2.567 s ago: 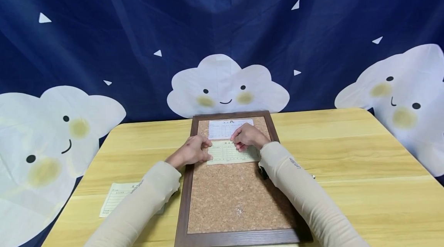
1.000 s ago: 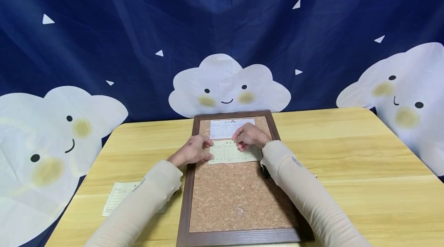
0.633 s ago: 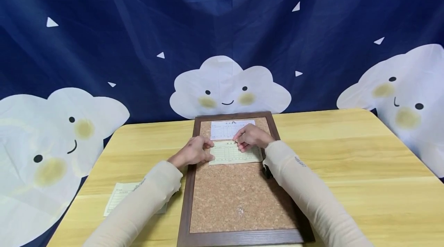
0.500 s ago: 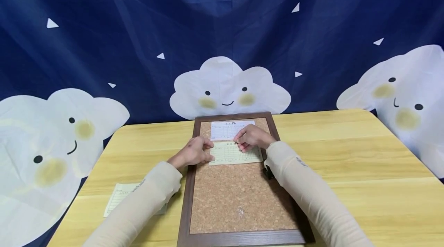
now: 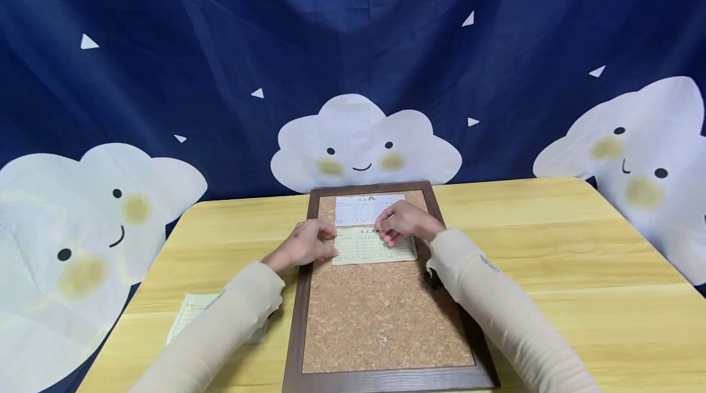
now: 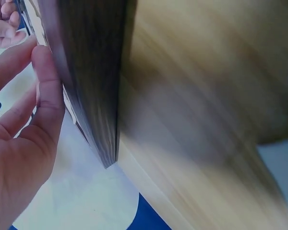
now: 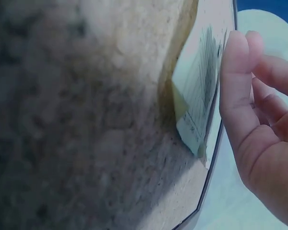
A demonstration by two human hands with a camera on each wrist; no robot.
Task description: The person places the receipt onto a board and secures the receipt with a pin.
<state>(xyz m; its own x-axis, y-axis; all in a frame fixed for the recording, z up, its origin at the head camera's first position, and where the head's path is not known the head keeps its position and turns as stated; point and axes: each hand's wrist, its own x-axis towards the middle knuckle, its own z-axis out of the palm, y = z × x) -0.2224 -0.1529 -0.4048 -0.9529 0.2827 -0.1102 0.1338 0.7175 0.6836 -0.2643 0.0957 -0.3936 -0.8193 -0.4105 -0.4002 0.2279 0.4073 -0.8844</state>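
A framed cork board [image 5: 386, 313] lies on the table with two printed slips on it. The upper slip is white [image 5: 353, 212] and bears a small dark fastener [image 5: 372, 198]. The pale yellow slip [image 5: 353, 249] sits just below it. My left hand [image 5: 302, 244] rests thumb and fingertips, spread apart, at the yellow slip's left edge. My right hand [image 5: 405, 223] is at that slip's top edge, thumb and forefinger together at a small dark pin [image 5: 377, 229], mostly hidden by the fingers. In the right wrist view the yellow slip's near corner [image 7: 187, 117] curls up.
Another pale slip [image 5: 190, 310] lies on the wooden table [image 5: 551, 246] at left, partly under the left sleeve [image 5: 220, 319]. The board's brown frame [image 5: 386, 379] forms a raised border. A dark blue curtain [image 5: 353, 43] with clouds hangs behind the table.
The head view has tilted slightly upward. My right hand has shifted a little to the right along the yellow slip's top edge. The left hand and both slips stay in place.
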